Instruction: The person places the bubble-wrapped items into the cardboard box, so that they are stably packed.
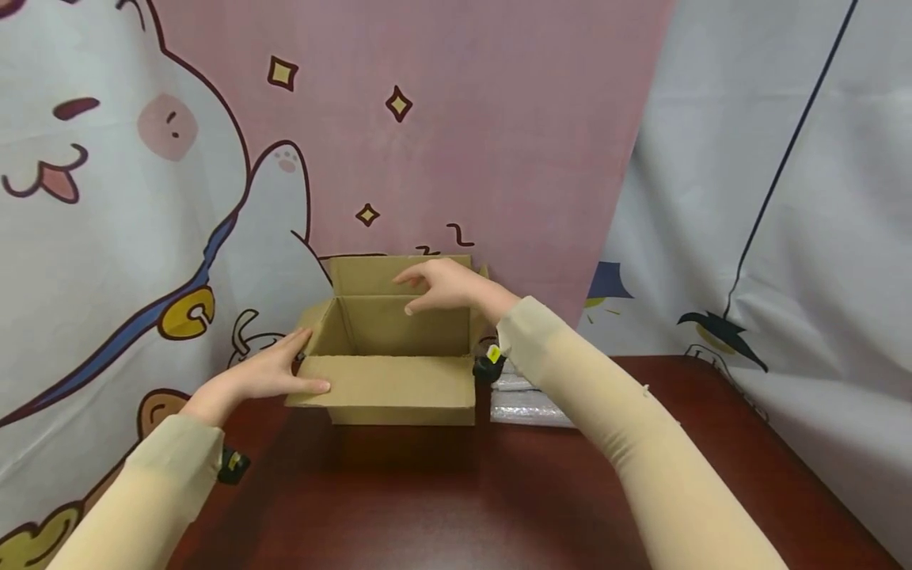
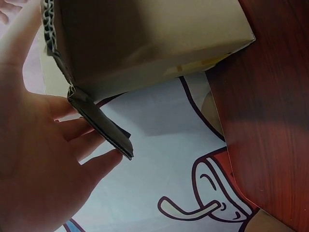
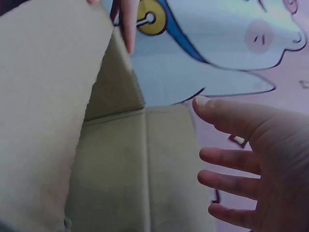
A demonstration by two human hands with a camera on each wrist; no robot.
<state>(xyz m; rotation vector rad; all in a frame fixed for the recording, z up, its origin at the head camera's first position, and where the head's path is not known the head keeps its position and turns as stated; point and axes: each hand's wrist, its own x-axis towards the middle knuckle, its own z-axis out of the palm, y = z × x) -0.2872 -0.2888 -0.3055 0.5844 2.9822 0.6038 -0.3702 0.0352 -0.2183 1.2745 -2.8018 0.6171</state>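
An open cardboard box (image 1: 402, 380) stands on the dark red table, its flaps spread outward. My left hand (image 1: 267, 368) is at its front left corner in the head view. The thumb lies over the front flap (image 1: 392, 381), and the fairly straight fingers rest along the left flap (image 2: 104, 123). Above the box's opening, my right hand (image 1: 445, 285) hovers with fingers spread and nothing in them. It overlaps the back flap (image 1: 363, 275) in the head view. The right wrist view shows the right hand's fingers (image 3: 231, 183) apart from the cardboard.
Clear plastic-wrapped packs (image 1: 527, 404) lie on the table (image 1: 442, 499) to the right of the box. Behind hangs a pink and white cartoon-printed cloth (image 1: 499, 142), close to the box's back and left. A plain white cloth (image 1: 819, 237) borders the right side.
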